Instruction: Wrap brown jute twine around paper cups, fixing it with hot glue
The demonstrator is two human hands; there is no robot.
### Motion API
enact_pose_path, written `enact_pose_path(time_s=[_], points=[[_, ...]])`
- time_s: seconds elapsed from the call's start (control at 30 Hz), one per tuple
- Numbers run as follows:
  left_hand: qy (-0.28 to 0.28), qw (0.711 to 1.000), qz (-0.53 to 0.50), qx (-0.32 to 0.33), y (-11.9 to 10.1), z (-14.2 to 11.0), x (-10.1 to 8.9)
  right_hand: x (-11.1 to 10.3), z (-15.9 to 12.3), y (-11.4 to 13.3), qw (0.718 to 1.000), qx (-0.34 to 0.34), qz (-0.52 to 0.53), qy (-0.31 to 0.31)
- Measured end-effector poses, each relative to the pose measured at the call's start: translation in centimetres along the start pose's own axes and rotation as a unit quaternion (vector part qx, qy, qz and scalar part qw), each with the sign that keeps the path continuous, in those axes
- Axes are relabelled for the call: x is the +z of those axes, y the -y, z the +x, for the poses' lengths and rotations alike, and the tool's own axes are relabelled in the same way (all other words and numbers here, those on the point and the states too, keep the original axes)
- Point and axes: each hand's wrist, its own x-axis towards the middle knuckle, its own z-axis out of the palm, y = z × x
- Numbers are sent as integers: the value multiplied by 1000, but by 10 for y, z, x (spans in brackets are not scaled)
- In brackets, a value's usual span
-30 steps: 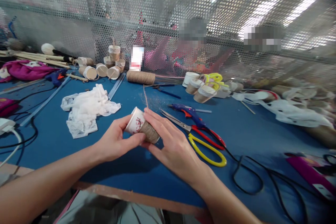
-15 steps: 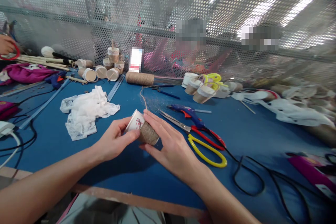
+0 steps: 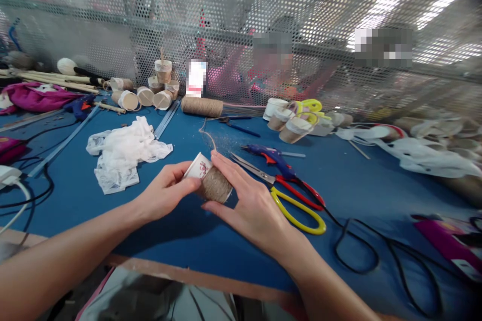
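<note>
A small paper cup [image 3: 198, 168] lies on its side between my hands, its lower half wound with brown twine [image 3: 216, 185]. My left hand [image 3: 165, 196] grips the cup's white printed end with thumb and fingers. My right hand [image 3: 246, 200] is pressed flat against the twine-wrapped part, fingers stretched out over it. A strand of twine [image 3: 206, 134] runs from the cup back to a twine spool [image 3: 202, 106] near the mesh wall.
Yellow-handled scissors [image 3: 297, 208], red-handled scissors [image 3: 289, 184] and a blue glue gun [image 3: 271, 155] lie right of my hands. White lace [image 3: 122, 153] lies to the left. Finished cups [image 3: 152, 96], more cups [image 3: 289, 128], black cables [image 3: 361, 246] and a mesh wall [image 3: 241, 20] surround the blue table [image 3: 211, 241].
The cup has turned slightly in my hands and sits a little higher. A hand with a red ring seen at far left half a second ago is gone.
</note>
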Motion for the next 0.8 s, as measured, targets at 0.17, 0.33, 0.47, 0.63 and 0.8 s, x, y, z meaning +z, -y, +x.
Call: enact_pose_path(time_s=[0.17,0.33,0.47,0.63,0.8], points=[[6,1000,1,3,-3,-1,1,1,0,0,1000,-8,6,8],[1,1000,2,4,0,0,1,3,-1,0,1000,-24,14,7],[-8,1000,13,-5,0,0,2,4,-1,0,999,-32,17,11],[-9,1000,19,-15,-2,0,3,4,-2,0,999,-31,14,21],[-13,1000,4,-19,-1,0,2,3,-2,0,999,-23,8,24]])
